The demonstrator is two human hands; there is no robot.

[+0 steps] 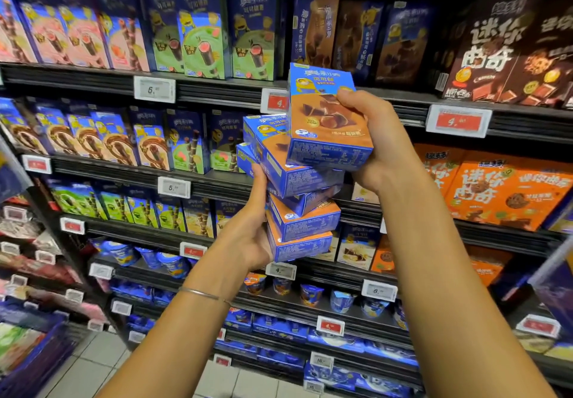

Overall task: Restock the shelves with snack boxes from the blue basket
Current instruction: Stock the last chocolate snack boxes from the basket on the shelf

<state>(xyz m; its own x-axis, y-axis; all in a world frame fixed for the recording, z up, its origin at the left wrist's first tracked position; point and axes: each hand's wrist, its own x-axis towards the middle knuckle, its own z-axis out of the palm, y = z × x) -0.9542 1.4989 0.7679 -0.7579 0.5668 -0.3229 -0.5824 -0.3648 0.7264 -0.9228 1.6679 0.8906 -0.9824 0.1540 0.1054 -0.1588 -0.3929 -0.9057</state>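
Note:
My left hand [249,227] grips a tilted stack of several blue-and-orange snack boxes [297,211] from the left side and beneath. My right hand [376,140] holds one more such box [325,118] upright at the top of the stack, thumb on its front face. Both are raised in front of the shelves, level with the second shelf edge [217,90]. Matching brown-and-blue boxes [313,30] stand on the top shelf just behind. The blue basket [34,348] sits at the lower left, holding packets.
Shelves packed with blue snack boxes, green-fronted ones [201,44] on the upper left. Large brown boxes [496,50] and orange boxes [502,190] fill the right. Cups [310,293] stand on a lower shelf. Price tags [458,121] line the shelf edges. Tiled floor below.

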